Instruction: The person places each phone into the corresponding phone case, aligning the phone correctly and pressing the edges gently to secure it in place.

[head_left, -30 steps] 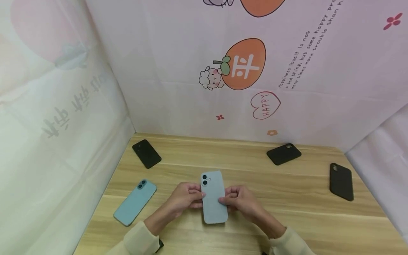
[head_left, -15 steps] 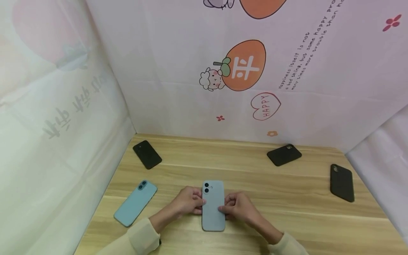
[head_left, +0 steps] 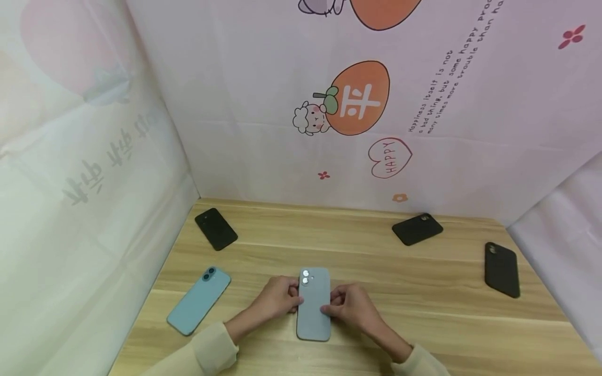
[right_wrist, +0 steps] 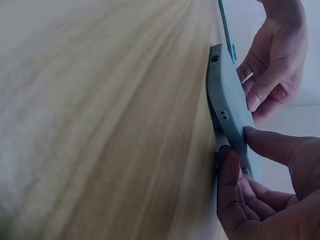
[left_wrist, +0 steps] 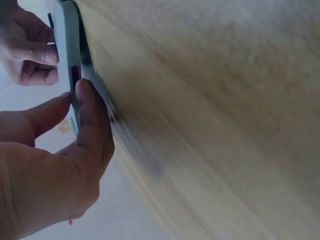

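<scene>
A pale grey-blue phone (head_left: 314,308) lies back up between my two hands, low over the table at its near middle. Its round camera lenses catch the light. In the wrist views its edge has cutouts like those of a case. My left hand (head_left: 277,298) pinches its left long edge, thumb (left_wrist: 52,112) on the back and fingers (left_wrist: 92,120) underneath. On the opposite edge my right hand (head_left: 355,307) pinches it the same way, thumb (right_wrist: 272,145) on top. A gap shows between part of the phone and the tabletop in the right wrist view.
A light blue phone (head_left: 199,301) lies to the left on the wooden table (head_left: 282,235), with a black phone (head_left: 216,228) behind it. Two black phone cases (head_left: 417,228) lie at the right, the other case (head_left: 501,269) nearer the right edge. Printed cloth walls (head_left: 263,156) surround the table.
Both hands have brought the grey-blue phone lower and nearer to me, and it has straightened slightly. Over the last half second it has barely moved. Its lenses now glint instead of looking dark.
</scene>
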### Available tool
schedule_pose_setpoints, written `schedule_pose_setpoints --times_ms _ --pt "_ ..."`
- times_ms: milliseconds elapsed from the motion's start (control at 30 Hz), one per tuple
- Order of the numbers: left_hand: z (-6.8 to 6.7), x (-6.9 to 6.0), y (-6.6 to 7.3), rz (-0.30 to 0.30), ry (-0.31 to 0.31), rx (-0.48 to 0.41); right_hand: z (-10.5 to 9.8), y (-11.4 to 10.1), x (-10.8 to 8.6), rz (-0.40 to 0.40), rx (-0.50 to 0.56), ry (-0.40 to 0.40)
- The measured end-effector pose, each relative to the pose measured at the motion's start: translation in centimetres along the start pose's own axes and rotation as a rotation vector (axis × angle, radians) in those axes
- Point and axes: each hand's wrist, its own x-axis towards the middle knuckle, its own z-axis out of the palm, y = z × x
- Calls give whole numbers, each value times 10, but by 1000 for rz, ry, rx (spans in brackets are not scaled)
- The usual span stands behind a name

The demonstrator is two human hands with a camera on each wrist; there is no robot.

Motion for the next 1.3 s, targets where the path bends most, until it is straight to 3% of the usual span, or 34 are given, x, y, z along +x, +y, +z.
schedule_pose_setpoints --times_ms 300,633,867,1300 --pt "1 2 -1 9 36 89 4 -1 0 -19 -24 38" --pt "-1 1 1 -22 3 56 5 -3 -1 -21 -84 76" --pt "-2 0 1 -8 -7 65 5 -3 0 -60 -135 83" --pt "-4 -3 4 -11 -12 58 5 -5 -2 -58 -168 68"
